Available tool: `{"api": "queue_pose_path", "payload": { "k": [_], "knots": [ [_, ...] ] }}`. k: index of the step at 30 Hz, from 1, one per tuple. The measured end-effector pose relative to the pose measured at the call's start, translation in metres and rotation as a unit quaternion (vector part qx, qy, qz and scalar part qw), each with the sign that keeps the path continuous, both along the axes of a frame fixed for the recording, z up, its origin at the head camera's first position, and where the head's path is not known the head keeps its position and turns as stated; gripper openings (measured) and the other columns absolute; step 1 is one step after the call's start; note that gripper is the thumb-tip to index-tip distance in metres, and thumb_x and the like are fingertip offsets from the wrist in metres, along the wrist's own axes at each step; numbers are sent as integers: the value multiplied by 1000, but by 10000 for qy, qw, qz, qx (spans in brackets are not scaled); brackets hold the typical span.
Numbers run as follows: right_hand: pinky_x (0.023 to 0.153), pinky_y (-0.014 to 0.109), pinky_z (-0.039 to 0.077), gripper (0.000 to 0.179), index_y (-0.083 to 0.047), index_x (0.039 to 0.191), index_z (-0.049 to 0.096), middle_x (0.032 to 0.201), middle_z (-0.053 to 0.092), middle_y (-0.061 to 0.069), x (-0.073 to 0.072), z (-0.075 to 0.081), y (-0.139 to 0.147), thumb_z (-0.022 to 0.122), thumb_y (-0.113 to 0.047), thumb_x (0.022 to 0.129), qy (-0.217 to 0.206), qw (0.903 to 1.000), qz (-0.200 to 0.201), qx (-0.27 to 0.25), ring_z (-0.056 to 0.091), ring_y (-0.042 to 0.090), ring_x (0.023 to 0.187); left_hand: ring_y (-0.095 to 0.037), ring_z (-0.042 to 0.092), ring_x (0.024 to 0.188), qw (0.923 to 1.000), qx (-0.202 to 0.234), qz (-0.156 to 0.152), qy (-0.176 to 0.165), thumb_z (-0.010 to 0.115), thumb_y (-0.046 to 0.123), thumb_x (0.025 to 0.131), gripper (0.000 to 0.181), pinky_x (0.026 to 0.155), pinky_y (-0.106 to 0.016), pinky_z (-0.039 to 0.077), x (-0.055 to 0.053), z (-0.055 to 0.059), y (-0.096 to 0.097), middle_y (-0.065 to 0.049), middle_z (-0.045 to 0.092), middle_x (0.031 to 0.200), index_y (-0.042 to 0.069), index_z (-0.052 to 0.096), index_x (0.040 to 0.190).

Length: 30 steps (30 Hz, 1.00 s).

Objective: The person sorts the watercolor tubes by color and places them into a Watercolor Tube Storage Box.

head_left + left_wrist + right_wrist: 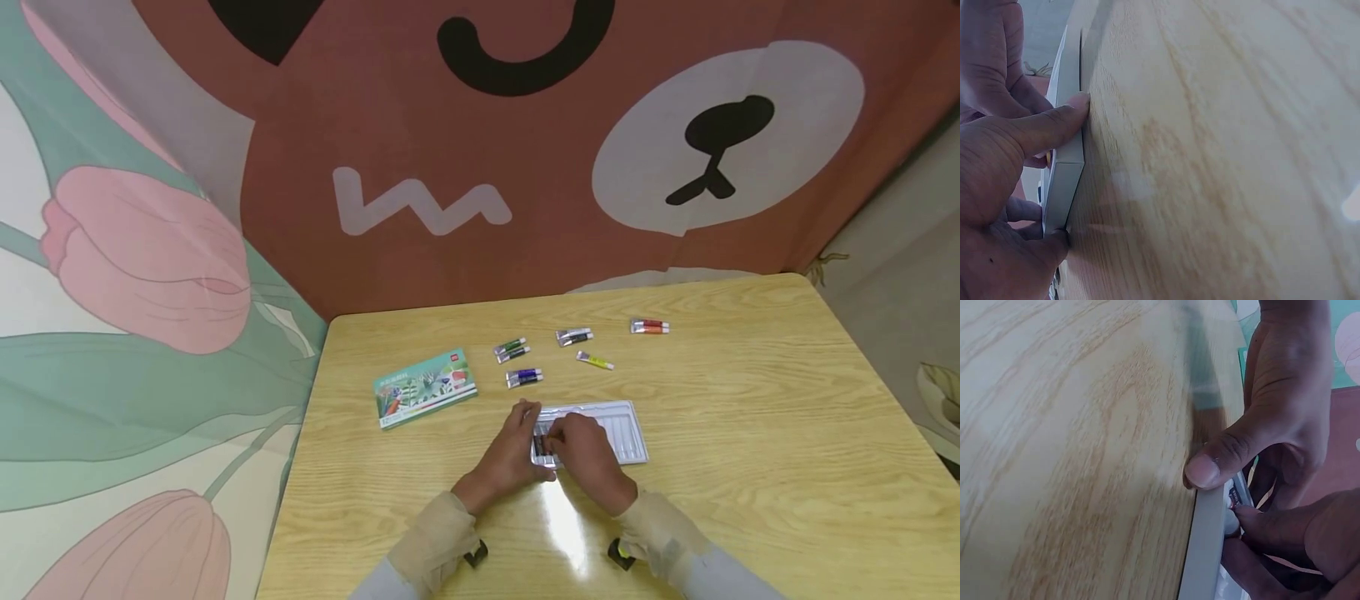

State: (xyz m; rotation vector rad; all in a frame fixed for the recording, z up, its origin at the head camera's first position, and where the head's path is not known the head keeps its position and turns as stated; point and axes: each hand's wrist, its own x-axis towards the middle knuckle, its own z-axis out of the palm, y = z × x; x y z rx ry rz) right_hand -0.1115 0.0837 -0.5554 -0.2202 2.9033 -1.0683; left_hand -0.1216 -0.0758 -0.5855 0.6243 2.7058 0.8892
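Observation:
A white plastic tray (628, 432) with slots lies on the table in front of me. My left hand (510, 454) holds its left end, thumb on the near side and fingers at the far side; the left wrist view shows the thumb along the tray's pale side wall (1069, 153). Over the left slots, my right hand (591, 450) pinches a small paint tube, whose white cap (1232, 523) peeks out beside the fingertips in the right wrist view; the fingers hide most of it. Dark-labelled paint tubes (538, 447) lie in the slots between my hands.
Left of the tray lies a green illustrated box (425, 388). Beyond the tray are green tubes (512, 349), blue-purple tubes (524, 377), a grey and black pair (574, 337), a yellow tube (595, 361) and red-orange tubes (649, 327). A printed curtain hangs behind the table.

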Motion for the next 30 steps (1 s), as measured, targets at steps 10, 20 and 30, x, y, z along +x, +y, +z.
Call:
{"api": "queue_pose_path", "payload": {
  "k": [10, 20, 30],
  "knots": [
    [67, 33, 54, 6, -5, 80, 77, 78, 64, 1, 6, -2, 4, 80, 0, 81, 387, 9979, 517, 70, 62, 16, 74, -35, 37, 150, 9998, -116, -49, 182, 97, 28, 68, 117, 119, -35, 41, 0, -1, 0, -17, 36, 158, -5, 30, 158],
    [66, 31, 52, 9, -3, 84, 78, 79, 63, 1, 10, -5, 5, 77, 5, 80, 463, 9980, 433, 51, 60, 14, 73, -34, 39, 149, 9999, -31, -65, 144, 97, 28, 68, 116, 119, -36, 42, 0, -1, 1, -16, 37, 157, -4, 30, 158],
    [73, 35, 57, 7, -2, 83, 75, 82, 63, 4, 15, -11, 3, 77, 5, 82, 731, 9967, 365, -16, 63, 19, 77, -34, 39, 149, 10000, -51, -8, 36, 96, 27, 69, 116, 118, -36, 42, 0, 0, 1, -16, 35, 158, -4, 30, 158]
  ]
}}
